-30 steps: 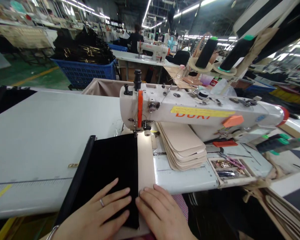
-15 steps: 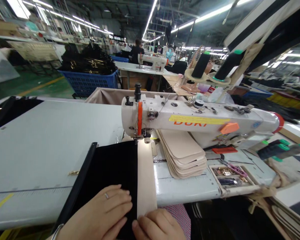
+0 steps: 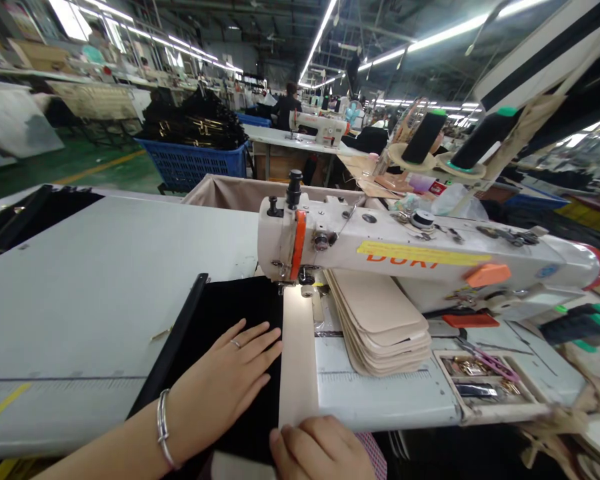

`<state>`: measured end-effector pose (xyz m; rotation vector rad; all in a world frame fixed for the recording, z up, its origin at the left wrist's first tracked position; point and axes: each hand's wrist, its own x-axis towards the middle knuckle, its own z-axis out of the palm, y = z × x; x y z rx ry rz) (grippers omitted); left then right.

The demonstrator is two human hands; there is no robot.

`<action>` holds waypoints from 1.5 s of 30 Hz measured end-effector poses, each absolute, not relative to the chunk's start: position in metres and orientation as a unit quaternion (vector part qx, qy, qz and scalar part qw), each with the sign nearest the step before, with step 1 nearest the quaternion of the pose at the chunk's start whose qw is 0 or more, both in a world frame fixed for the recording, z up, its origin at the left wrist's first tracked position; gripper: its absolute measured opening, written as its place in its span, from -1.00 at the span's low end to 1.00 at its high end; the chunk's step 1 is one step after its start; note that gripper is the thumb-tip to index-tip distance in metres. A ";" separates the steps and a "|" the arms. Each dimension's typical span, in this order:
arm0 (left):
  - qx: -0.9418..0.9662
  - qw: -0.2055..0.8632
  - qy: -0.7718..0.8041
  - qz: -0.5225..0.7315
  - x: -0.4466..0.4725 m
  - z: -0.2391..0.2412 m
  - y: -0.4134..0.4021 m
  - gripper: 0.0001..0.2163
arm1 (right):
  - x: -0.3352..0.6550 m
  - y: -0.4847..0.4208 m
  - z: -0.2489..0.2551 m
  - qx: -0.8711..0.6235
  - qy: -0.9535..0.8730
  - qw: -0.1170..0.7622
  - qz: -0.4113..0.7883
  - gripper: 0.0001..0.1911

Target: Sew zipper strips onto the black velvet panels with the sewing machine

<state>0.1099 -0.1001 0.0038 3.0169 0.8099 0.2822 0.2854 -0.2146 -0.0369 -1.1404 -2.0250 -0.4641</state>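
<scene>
My left hand (image 3: 225, 380) lies flat on a black fabric piece (image 3: 245, 300), fingers stretched toward its right edge. Along that edge runs a beige strip (image 3: 299, 360), which passes up under the presser foot of the white sewing machine (image 3: 340, 233). My right hand (image 3: 325, 450) is closed with the thumb and curled fingers at the near end of the strip, where it meets the black fabric. The fabric's left side carries a dark folded band (image 3: 180, 333). The needle is too small to make out.
A stack of beige panels (image 3: 380, 320) rests right of the needle area under the machine arm. Beyond it sits a tray (image 3: 485, 387) with metal fittings and pink-handled scissors (image 3: 495, 363). Thread cones (image 3: 425, 137) stand behind. A blue basket (image 3: 195, 167) heaped with black pieces is farther back.
My left hand has slid forward up the black fabric, nearer the presser foot. My right hand stays at the strip's near end. The view has shifted slightly left.
</scene>
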 end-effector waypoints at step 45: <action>0.980 0.048 0.119 0.155 0.097 -0.012 -0.048 -0.69 | 0.334 -0.152 -0.026 -0.492 -0.834 0.246 0.044 -0.56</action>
